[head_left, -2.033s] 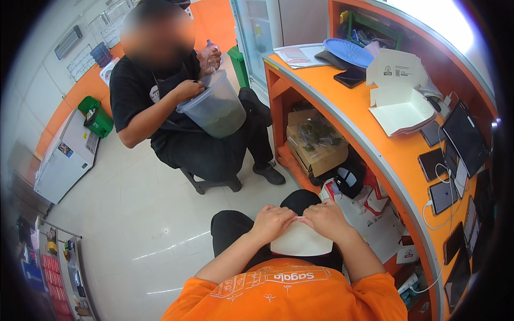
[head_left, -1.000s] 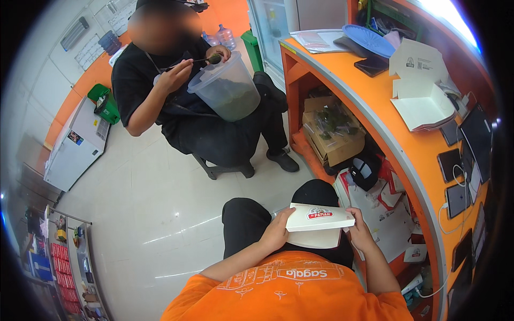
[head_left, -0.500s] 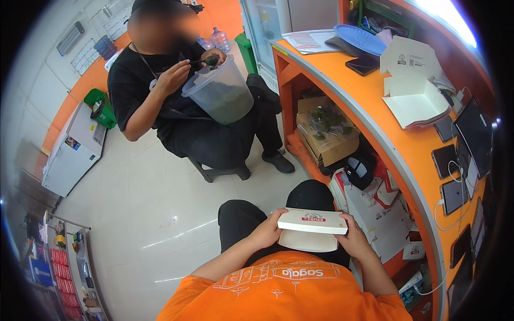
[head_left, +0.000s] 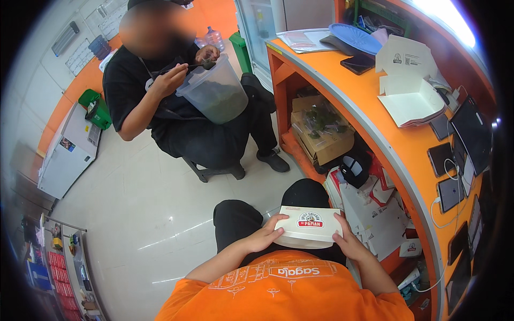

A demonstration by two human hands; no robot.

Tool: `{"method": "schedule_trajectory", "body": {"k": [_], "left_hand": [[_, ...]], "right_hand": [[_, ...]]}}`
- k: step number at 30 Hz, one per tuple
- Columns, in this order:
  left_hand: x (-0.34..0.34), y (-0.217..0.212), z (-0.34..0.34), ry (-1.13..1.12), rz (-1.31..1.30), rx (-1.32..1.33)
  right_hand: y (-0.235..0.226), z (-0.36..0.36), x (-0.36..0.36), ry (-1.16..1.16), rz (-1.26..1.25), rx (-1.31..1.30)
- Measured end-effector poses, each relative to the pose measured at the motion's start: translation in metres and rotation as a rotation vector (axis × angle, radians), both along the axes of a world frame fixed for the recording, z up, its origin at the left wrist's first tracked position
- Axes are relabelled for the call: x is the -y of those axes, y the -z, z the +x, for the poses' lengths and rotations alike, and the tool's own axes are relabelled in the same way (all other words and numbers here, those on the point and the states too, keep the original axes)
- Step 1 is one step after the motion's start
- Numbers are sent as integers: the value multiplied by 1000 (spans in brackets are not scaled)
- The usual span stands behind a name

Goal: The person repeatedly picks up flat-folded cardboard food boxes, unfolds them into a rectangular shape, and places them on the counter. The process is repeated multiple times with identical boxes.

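Observation:
A cream paper food box (head_left: 303, 227) with a red and black printed mark on its lid is held over my lap. Its lid is folded down, and a strip of the box's lower part shows along the near edge. My left hand (head_left: 267, 233) grips the left end, thumb on the lid's top. On the right end, my right hand (head_left: 346, 238) clasps it the same way, with the thumb near the lid's corner. The fingers underneath are partly hidden.
An orange counter (head_left: 369, 115) curves along the right, bearing a stack of unfolded boxes (head_left: 412, 101), phones and a blue tray (head_left: 354, 38). Below it sits an open carton (head_left: 324, 134). Opposite, a seated person spoons from a clear plastic tub (head_left: 217, 93).
The box's lid has come down toward me, covering most of the opening that showed before. My thumbs now press on its top. The person opposite has lowered the spoon slightly.

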State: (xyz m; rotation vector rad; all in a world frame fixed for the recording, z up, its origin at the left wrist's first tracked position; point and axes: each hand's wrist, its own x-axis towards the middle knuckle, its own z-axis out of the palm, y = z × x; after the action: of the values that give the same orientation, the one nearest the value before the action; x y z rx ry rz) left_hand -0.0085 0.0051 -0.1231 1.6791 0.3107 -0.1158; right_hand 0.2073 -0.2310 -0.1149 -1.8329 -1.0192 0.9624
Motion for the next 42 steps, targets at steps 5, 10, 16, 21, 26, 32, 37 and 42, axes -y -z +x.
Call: {"method": "schedule_trajectory", "body": {"k": [5,10,16,21,26,32,37,42], "left_hand": [[7,23,10,-66,97,33],[6,43,9,-55,270,119],[10,72,11,-125,227,221],[13,71,12,-208,37,159],[7,39,16,-333,-169,126],[-26,-30,1,-452,158,311],[-32,-69,-19,-501,77,421],[-20,-91,-26,-508,16,541]], "right_hand": [[18,2,-6,41,28,145],[9,10,-8,-33,-30,167],[51,21,-7,-109,85,149],[44,21,-10,-97,41,137],[57,13,-14,-8,150,150],[9,-13,-56,59,430,-69],[-38,-14,-81,-42,608,-89],[-62,-16,-83,-139,780,108]]}}
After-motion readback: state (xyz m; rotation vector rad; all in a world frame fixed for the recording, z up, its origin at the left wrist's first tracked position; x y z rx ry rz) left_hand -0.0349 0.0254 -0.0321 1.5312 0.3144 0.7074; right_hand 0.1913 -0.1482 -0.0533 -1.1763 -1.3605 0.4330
